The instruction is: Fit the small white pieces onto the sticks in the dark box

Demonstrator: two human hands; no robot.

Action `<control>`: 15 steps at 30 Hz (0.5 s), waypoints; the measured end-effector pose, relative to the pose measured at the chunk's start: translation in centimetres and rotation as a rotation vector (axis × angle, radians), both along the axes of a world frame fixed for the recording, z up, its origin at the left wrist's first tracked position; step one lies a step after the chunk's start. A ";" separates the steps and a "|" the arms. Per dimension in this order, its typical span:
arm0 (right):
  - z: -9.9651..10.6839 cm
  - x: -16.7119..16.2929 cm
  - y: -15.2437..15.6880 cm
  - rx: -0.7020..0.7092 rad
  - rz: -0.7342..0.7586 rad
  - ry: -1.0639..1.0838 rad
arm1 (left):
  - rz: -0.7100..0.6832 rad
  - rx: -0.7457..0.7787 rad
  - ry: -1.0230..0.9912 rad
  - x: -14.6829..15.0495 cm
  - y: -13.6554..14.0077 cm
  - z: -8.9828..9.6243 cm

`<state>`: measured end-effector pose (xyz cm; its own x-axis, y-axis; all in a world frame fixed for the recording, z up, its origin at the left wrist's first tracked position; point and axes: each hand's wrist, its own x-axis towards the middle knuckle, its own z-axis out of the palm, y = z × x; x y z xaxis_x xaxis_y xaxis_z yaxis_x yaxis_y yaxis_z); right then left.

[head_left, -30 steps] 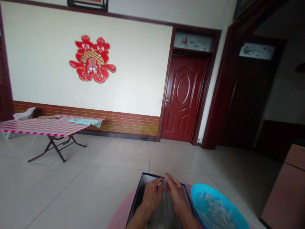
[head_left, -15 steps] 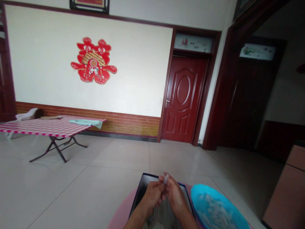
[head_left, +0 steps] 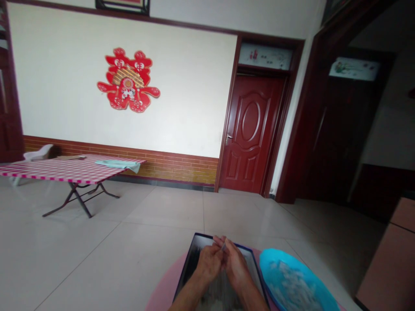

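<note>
Left hand: the left hand was curled, its fingertips pinching the near end of a small pale strip
Right hand: the right hand was closed on the same strip from the other side, the two hands touching
Strip: held over the far part of the dark tray; its long axis tilted up and away towards the far right; too small to tell what it was
Beside: a blue basin with pale pieces stood just right of the tray, both on a pink tabletop
Room: red checked table far left, red door beyond
</note>
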<state>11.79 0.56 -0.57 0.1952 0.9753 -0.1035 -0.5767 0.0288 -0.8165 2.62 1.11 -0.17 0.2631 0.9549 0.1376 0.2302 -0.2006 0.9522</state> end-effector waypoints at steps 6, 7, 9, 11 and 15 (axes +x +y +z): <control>-0.9 0.1 0.3 0.025 0.067 0.094 | 0.070 0.267 0.318 -0.5 -0.5 0.3; -1.1 0.2 0.4 0.029 0.074 0.097 | 0.077 0.289 0.339 -0.5 -0.6 0.3; -1.2 0.1 0.5 0.038 0.074 0.108 | 0.097 0.324 0.369 -0.4 -0.8 0.3; -1.2 -0.1 0.5 0.034 0.057 0.131 | 0.119 0.349 0.399 -0.2 -0.9 0.1; -0.9 -0.7 0.5 0.005 0.035 0.173 | 0.157 0.344 0.393 0.1 -0.8 -0.7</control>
<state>11.07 1.03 -1.45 0.1409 0.9818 -0.1275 -0.7092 0.0102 -0.7049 2.71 0.28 -0.88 0.2151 0.9043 0.3688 0.6077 -0.4196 0.6743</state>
